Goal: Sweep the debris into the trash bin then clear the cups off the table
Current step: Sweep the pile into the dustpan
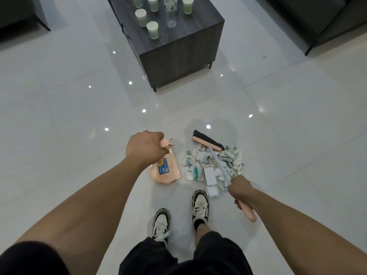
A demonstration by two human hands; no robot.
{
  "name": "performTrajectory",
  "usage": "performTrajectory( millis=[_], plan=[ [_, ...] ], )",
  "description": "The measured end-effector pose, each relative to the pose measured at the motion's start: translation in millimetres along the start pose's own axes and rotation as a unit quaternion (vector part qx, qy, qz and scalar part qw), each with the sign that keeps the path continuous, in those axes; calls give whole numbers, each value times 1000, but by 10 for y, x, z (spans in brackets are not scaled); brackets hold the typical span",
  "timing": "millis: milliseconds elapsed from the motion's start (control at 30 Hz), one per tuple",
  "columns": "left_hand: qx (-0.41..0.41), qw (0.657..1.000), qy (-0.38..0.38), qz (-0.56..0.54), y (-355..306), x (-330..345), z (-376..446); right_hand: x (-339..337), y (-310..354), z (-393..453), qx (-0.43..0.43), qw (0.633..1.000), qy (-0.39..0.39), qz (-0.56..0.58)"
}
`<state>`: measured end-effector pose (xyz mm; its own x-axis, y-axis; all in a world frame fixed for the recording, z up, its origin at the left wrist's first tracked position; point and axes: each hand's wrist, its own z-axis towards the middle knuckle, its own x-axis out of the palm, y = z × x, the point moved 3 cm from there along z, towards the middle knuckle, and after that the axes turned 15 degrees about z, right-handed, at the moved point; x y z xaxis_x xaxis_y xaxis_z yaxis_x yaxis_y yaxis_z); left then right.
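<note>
The debris (pixel 213 167) looks like torn paper and small card scraps, so it should be very light and loose: easy to push, quick to scatter or flutter if the stroke is fast, and apt to slide on the glossy floor (pixel 79 116). It lies in a heap just ahead of the right shoe (pixel 200 206), beside the dustpan (pixel 165 171) and touching the broom (pixel 207 144) bristles at its far edge. A few flat white cards sit at the near edge of the heap; they may ride under the bristles rather than roll.

The broom seems stiff and light, best held high on its handle, as it is now. The dustpan is thin peach plastic, light, and needs its lip pressed flat to the floor or scraps will slip beneath.

The left hand (pixel 146 146) is closed around the top of the dustpan handle, fingers curled tight. The right hand (pixel 239 188) is wrapped around the broom handle, whose peach end juts out below the fist.

The cups (pixel 152 29) stand on the dark table (pixel 198 26) well beyond, pale green, likely paper and easily crushed or tipped; among them is clear glassware (pixel 170 3), fragile. No bin is in view.
</note>
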<state>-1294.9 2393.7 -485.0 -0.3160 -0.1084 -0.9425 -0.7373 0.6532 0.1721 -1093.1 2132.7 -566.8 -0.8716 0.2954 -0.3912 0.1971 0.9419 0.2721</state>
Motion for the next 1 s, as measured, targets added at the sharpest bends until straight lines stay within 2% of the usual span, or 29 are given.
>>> performTrajectory(
  millis=[267,467,667,1000],
  plan=[
    [17,999,-19,-25,336,195,-291,664,-467,-568,21,1000,11,1],
    [15,997,-19,-71,698,348,-492,968,-687,-937,-14,1000,-23,17],
    [32,994,-46,-95,772,285,-499,842,-605,-1054,-31,994,-68,85],
    [95,993,-63,-35,353,89,-180,344,-573,-686,0,971,-129,202]
  ],
)
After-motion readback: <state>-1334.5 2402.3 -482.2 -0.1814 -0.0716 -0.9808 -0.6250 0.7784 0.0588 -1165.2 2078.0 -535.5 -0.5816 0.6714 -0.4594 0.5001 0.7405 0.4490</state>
